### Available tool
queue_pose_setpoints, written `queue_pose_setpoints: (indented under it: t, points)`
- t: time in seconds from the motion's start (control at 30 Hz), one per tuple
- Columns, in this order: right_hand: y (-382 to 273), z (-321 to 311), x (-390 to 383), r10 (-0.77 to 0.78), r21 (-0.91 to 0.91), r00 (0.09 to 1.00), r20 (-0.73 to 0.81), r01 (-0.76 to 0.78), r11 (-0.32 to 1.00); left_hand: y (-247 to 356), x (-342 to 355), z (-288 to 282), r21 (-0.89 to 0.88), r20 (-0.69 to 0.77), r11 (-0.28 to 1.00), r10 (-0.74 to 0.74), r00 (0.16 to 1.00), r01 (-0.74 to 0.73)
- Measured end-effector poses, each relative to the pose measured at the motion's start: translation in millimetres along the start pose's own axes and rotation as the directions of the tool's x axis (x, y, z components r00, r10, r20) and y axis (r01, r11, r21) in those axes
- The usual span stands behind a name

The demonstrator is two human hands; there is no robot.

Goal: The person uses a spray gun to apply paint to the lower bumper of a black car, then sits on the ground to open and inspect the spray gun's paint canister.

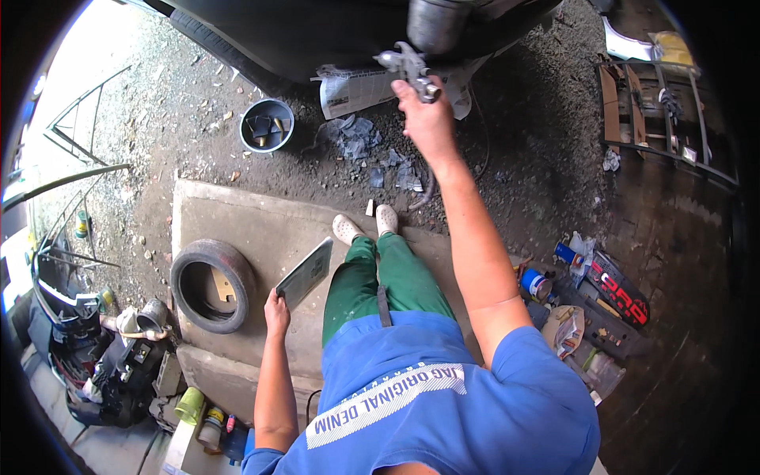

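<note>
Spray gun (412,67), upper centre of the head view: I log it held out ahead, right hand (431,123) closed around its handle. Left hand (277,314) grips a flat sheet (307,273) by its lower end, near the tyre (246,285), well apart from the gun.

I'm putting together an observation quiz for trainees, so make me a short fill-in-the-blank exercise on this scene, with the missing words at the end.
1. Of the right hand, holding a spray gun, and the left hand, holding a flat, thin item, the ____ one reaches farther forward.
2. The loose tyre lies flat in the picture's ____ half.
3. The trousers are ____ in colour.
4. The T-shirt is mostly ____ in colour.

Missing words: right; left; green; blue.
</note>
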State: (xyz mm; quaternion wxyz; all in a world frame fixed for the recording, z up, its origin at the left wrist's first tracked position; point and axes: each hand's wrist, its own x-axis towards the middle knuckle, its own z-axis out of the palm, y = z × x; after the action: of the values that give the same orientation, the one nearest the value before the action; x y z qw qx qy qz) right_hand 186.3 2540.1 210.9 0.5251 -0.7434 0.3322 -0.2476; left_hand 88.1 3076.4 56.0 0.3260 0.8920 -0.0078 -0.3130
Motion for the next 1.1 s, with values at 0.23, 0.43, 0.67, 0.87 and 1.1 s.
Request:
queue_pose_setpoints:
  t: [0.23, 0.43, 0.67, 0.87, 1.1]
  points:
    - [19, -118, 22, 0.136, -0.034, 0.971, -0.198, -0.145, 0.989, -5, -51, 7, -0.047, -0.022, 0.981, -0.188, 0.982, 0.187]
    - [9, -134, 33, 0.232, -0.022, 0.953, -0.196, -0.241, 0.970, -22, -91, 20, -0.134, -0.067, 0.958, -0.263, 0.963, 0.252]
    - [-9, -55, 38, -0.069, -0.071, 0.997, -0.031, 0.067, 0.995, -10, -107, 39, -0.188, -0.087, 0.938, -0.311, 0.946, 0.291]
    - [-86, -22, 32, 0.048, 0.089, 0.961, 0.273, -0.076, 0.993, -5, -119, 47, -0.194, -0.161, 0.936, -0.325, 0.932, 0.293]
    - [-118, -5, 53, 0.029, 0.173, 0.953, 0.302, -0.084, 0.981, -5, -130, 60, -0.277, -0.166, 0.907, -0.370, 0.914, 0.317]
